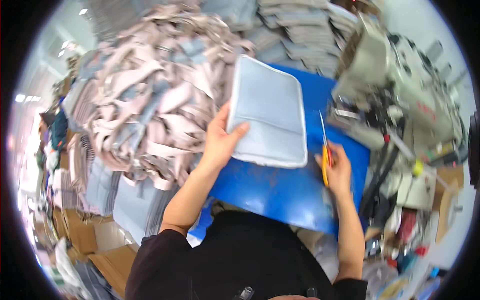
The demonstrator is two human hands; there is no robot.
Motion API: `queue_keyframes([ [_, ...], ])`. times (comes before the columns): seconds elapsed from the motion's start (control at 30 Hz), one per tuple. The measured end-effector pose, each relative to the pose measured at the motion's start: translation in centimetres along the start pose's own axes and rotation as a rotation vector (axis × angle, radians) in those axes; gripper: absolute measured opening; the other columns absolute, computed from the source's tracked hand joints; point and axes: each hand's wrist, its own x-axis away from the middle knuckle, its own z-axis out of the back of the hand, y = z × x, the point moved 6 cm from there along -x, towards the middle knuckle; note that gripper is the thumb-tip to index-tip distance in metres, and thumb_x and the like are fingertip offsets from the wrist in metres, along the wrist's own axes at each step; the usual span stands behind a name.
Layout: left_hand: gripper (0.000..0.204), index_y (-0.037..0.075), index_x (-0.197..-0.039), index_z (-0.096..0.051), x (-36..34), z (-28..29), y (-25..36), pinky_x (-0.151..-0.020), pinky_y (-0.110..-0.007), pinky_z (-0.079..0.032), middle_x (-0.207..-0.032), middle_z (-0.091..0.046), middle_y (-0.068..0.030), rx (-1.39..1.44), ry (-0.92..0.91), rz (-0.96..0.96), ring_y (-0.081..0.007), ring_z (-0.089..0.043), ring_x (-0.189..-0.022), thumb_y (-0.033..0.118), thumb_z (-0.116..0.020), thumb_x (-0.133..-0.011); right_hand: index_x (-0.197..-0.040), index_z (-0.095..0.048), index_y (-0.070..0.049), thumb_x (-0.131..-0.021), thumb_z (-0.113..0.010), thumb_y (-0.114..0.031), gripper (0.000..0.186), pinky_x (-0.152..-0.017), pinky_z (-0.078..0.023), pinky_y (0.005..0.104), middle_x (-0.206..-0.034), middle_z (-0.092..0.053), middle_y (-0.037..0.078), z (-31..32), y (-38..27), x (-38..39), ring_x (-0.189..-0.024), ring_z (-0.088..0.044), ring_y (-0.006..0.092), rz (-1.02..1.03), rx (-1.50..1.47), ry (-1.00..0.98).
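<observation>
My left hand (223, 136) grips a light blue-grey fabric panel (270, 110) by its left edge, thumb on top and the other fingers behind. The panel is a rounded rectangle with a white bound edge and a seam across its middle. It is held up above the blue table (260, 187). To the right, my right hand (337, 167) is closed around scissors (325, 155) with yellow-orange handles. Their blades point away from me, beside the panel and apart from it. Whether the blades are fully together is hard to tell.
A large heap of pinkish and grey fabric pieces (165, 100) lies at the left. Stacks of grey fabric (300, 30) stand at the back. An industrial sewing machine (400, 90) occupies the right side. Folded grey panels (137, 205) and cardboard boxes (82, 232) sit lower left.
</observation>
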Motion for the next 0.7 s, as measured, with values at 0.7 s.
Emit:
queue_keyframes([
  [0.7, 0.037, 0.024, -0.119, -0.077, -23.2, 16.9, 26.8, -0.097, -0.044, -0.055, -0.120, -0.075, -0.0116, -1.456, 0.336, -0.735, -0.0326, -0.070, -0.114, 0.036, -0.069, -0.085, -0.141, -0.061, -0.006, -0.085, -0.076, -0.001, 0.058, -0.068, -0.052, 0.0277, -0.094, -0.070, 0.007, -0.3, -1.1, 4.7, -0.073, -0.063, 0.0123, 0.089, 0.268, 0.076],
])
